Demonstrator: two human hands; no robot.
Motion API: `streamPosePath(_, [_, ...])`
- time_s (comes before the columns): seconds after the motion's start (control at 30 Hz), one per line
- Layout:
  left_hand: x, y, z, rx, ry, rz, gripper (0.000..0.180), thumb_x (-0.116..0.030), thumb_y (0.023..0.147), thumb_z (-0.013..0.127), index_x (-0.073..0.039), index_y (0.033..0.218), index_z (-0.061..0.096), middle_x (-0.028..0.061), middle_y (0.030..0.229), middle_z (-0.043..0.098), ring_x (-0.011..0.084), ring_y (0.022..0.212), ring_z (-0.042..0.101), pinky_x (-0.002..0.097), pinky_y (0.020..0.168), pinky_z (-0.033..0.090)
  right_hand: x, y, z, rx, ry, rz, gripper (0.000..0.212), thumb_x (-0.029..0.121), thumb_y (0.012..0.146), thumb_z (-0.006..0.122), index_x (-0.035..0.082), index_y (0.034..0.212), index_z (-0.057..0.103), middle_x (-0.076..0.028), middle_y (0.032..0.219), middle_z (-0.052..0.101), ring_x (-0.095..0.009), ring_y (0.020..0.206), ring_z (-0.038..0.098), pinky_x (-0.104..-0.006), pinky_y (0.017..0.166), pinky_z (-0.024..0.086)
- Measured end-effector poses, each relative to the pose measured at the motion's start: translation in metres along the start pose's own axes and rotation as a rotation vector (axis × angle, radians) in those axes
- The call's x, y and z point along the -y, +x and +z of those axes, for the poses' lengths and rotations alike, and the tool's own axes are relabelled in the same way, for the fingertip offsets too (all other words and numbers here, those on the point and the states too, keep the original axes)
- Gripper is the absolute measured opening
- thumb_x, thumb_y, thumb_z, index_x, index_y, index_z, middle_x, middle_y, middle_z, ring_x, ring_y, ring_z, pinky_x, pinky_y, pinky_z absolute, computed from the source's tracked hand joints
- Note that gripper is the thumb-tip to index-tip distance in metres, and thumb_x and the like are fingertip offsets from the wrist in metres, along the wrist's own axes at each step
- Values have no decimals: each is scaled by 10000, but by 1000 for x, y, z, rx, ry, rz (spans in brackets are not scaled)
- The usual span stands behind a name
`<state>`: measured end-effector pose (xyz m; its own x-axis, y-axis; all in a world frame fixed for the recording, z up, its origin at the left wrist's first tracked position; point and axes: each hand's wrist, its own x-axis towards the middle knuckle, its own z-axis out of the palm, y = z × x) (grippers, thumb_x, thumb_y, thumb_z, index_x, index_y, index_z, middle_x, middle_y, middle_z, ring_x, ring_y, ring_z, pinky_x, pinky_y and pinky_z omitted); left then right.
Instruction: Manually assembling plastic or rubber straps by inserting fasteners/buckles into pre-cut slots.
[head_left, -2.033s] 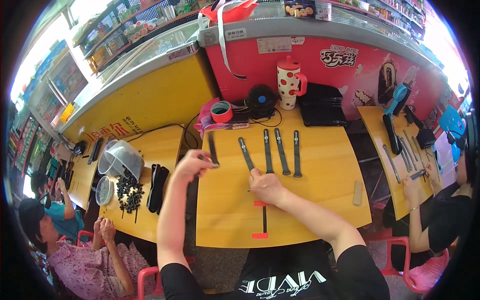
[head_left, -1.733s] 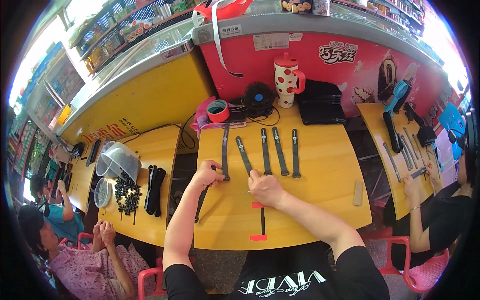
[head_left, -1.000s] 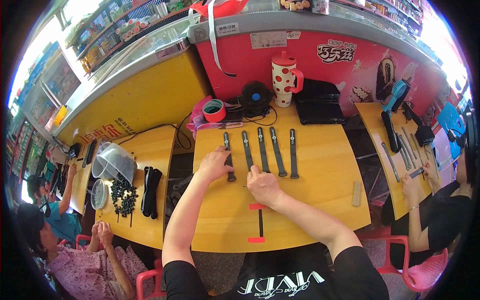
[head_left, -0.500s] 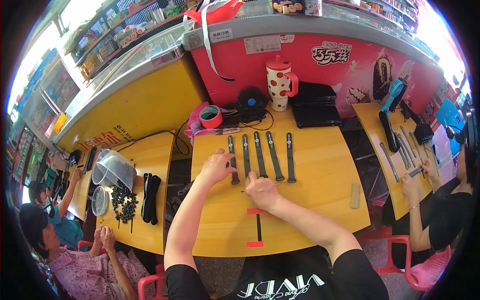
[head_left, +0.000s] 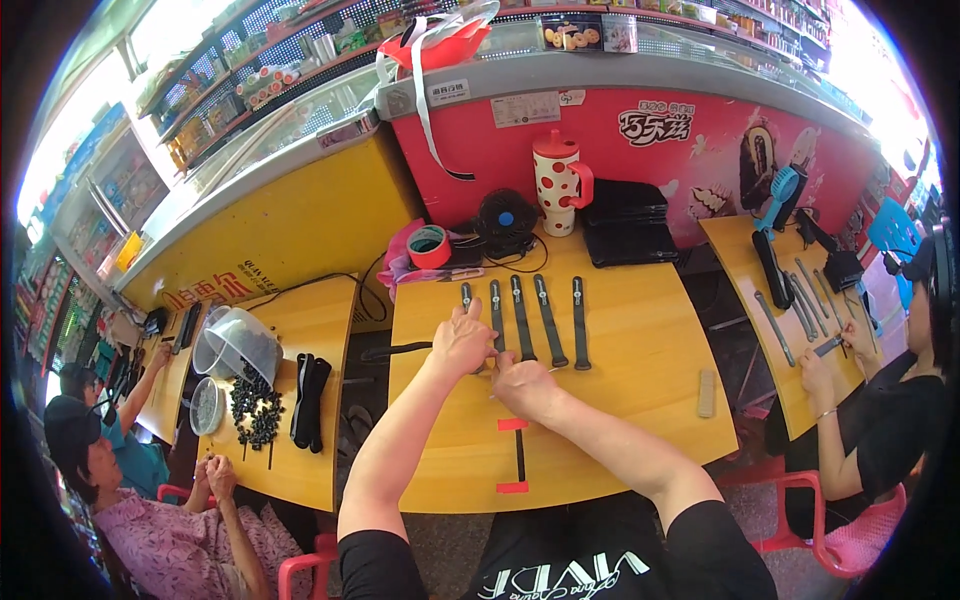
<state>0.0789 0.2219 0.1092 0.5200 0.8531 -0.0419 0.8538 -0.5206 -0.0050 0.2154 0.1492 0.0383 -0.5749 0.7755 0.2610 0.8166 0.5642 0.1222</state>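
Note:
Several dark grey straps (head_left: 522, 325) lie side by side, lengthwise, on the wooden table (head_left: 620, 430) before me. My left hand (head_left: 463, 340) is closed over the leftmost strap (head_left: 466, 293), covering most of it. From beneath this hand a dark strip (head_left: 398, 350) runs left past the table edge; whether it belongs to that strap is hidden. Close against it, my right hand (head_left: 525, 385) is a fist around a thin, light-coloured rod-like tool (head_left: 556, 369), whose end pokes out on the right. The fingers nearly touch at the straps' lower ends.
Red tape marks (head_left: 512, 487) lie near the front edge, a small tan block (head_left: 707, 393) at right. Behind stand a tape roll (head_left: 429, 247), fan (head_left: 507, 219), spotted tumbler (head_left: 556, 185) and black pouches (head_left: 630, 225). Co-workers sit at both sides; black pieces (head_left: 257, 412) cover the left table.
My left hand has shifted right and closed in on my right hand. A dark strip now sticks out to its left. My right hand has barely moved.

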Motion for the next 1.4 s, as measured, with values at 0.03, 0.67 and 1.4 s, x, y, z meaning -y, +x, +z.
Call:
streamPosePath(0.03, [-2,2,-2,21,-1,3,346,-350,727,770,-247,1056,737,105,1230,480,305,1100,532,392,853,520,-3,0,-1,84,50,0,244,82,784,571,-55,983,600,-196,875,571,-269,601,654,-344,479,526])
streamPosePath(0.67, [-102,-174,-76,367,-1750,-101,669,-53,852,693,-65,1436,366,80,1061,585,78,818,602,190,519,454,23,-206,-123,-306,1212,568,82,67,877,625,-4,910,651,-125,731,625,-219,650,632,-315,594,483])
streamPosePath(1.4, [-182,-230,17,279,-2255,-212,326,-215,1021,438,16,1218,559,97,903,636,158,618,626,243,502,489,53,-215,-153,-372,854,378,209,-6,859,595,-18,1065,623,-129,844,630,-224,677,632,-297,582,487])
